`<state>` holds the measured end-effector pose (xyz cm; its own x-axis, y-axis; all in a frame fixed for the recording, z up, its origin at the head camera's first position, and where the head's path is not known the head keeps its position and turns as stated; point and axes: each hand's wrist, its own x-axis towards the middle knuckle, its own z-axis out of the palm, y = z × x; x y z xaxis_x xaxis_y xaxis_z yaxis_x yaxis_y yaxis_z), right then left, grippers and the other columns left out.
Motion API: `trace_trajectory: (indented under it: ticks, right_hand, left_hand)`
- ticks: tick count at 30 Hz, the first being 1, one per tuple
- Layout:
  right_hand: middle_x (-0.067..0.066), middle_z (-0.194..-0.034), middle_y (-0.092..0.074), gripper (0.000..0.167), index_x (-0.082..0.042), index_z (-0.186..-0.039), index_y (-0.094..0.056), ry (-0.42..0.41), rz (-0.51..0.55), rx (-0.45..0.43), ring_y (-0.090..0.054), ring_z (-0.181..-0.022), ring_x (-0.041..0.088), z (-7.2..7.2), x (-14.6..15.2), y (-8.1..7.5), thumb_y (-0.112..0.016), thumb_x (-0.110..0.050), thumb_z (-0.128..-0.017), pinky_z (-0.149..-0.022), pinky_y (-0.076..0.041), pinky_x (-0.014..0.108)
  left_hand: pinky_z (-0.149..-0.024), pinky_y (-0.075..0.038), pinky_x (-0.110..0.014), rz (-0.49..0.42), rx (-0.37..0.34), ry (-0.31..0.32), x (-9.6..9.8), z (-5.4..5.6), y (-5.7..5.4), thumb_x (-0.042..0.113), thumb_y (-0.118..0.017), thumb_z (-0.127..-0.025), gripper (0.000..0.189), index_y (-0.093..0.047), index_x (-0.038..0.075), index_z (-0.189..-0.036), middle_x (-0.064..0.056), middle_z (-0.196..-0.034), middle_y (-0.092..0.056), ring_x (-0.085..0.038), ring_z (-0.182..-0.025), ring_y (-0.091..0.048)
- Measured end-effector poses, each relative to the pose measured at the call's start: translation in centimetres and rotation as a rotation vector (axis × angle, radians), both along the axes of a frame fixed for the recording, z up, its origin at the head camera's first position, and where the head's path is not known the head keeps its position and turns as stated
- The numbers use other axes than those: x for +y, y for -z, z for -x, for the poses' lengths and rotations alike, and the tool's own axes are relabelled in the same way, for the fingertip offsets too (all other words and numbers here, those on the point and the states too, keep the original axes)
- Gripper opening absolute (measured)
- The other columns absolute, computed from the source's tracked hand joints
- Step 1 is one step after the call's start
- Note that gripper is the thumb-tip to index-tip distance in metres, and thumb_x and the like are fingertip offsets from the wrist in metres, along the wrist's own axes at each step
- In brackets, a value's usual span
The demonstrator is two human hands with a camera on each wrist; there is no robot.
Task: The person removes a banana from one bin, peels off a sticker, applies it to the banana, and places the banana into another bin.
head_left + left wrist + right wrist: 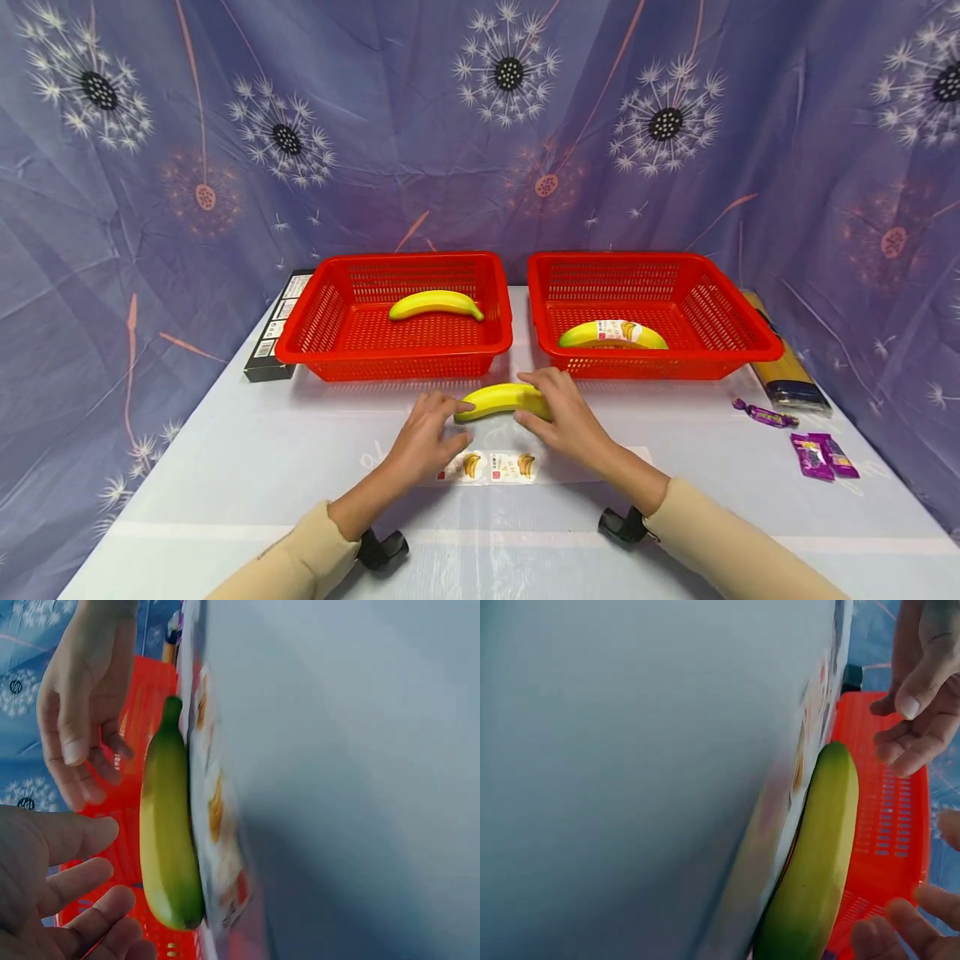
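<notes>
A yellow banana (492, 398) with greenish ends lies on the white table, curved side up. To its left hovers my left hand (422, 442), fingers spread and loosely bent. My right hand (566, 414) is over the right end and hides part of it in the head view. In the left wrist view, the banana (166, 825) shows whole, with the fingers of both hands beside it and none wrapped round it. On the near side of the banana, a strip of banana stickers (513, 467) lies flat, partly hidden by my forearms.
Behind stand two red baskets: the left basket (397, 358) holds a plain banana (435, 303), the right basket (720, 357) a banana with a sticker (577, 335). A black box (272, 350) is far left. Purple candies (812, 457) and a yellow packet (783, 367) lie right.
</notes>
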<state>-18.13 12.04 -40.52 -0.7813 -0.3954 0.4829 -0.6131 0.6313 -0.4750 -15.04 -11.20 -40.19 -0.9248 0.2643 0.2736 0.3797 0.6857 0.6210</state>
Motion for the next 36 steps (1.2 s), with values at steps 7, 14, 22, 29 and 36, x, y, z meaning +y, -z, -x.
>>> trace_trajectory:
  ticks: [7,14,22,29,36]
  right_hand:
    - [0.003,-0.096,-0.057,0.038,-0.011,-0.112,-0.064,-0.047,-0.098,-0.212,-0.047,-0.086,0.013,-2.3,1.5,0.9,-0.075,-0.023,-0.078,-0.072,-0.041,0.024]
    - [-0.005,-0.088,-0.051,0.032,-0.015,-0.106,-0.065,-0.082,-0.183,-0.371,-0.046,-0.076,0.007,-2.9,1.6,1.8,-0.075,-0.024,-0.077,-0.066,-0.038,0.019]
    - [-0.009,-0.085,-0.049,0.033,-0.022,-0.107,-0.066,-0.064,-0.266,-0.333,-0.041,-0.075,0.003,-2.8,1.3,2.3,-0.075,-0.027,-0.076,-0.066,-0.034,0.019]
    - [-0.01,-0.087,-0.049,0.031,-0.024,-0.105,-0.068,-0.063,-0.288,-0.283,-0.041,-0.077,0.003,-3.0,1.2,2.4,-0.076,-0.028,-0.076,-0.067,-0.033,0.02]
    - [-0.01,-0.088,-0.051,0.025,-0.025,-0.099,-0.065,-0.099,-0.274,-0.251,-0.046,-0.081,0.004,-3.1,1.2,2.5,-0.076,-0.024,-0.076,-0.07,-0.037,0.021]
  left_hand:
    - [-0.076,-0.04,-0.026,0.03,-0.038,0.088,0.2,-1.4,1.0,0.011,-0.071,-0.076,0.03,-0.068,0.01,-0.106,-0.003,-0.097,-0.06,-0.013,-0.09,-0.043]
    - [-0.07,-0.035,-0.022,0.058,-0.071,0.133,0.4,-1.7,2.0,0.009,-0.072,-0.072,0.026,-0.07,0.012,-0.097,0.0,-0.088,-0.057,-0.009,-0.081,-0.039]
    - [-0.069,-0.032,-0.021,0.099,-0.066,0.155,0.4,-1.6,2.4,0.009,-0.072,-0.071,0.023,-0.07,0.012,-0.094,0.001,-0.085,-0.053,-0.009,-0.08,-0.036]
    - [-0.068,-0.032,-0.021,0.125,-0.038,0.151,0.5,-1.6,2.7,0.01,-0.073,-0.072,0.022,-0.069,0.012,-0.094,0.002,-0.085,-0.051,-0.009,-0.081,-0.036]
    - [-0.069,-0.032,-0.021,0.13,-0.036,0.153,0.5,-1.6,2.7,0.01,-0.073,-0.072,0.022,-0.069,0.012,-0.093,0.002,-0.085,-0.051,-0.01,-0.081,-0.036]
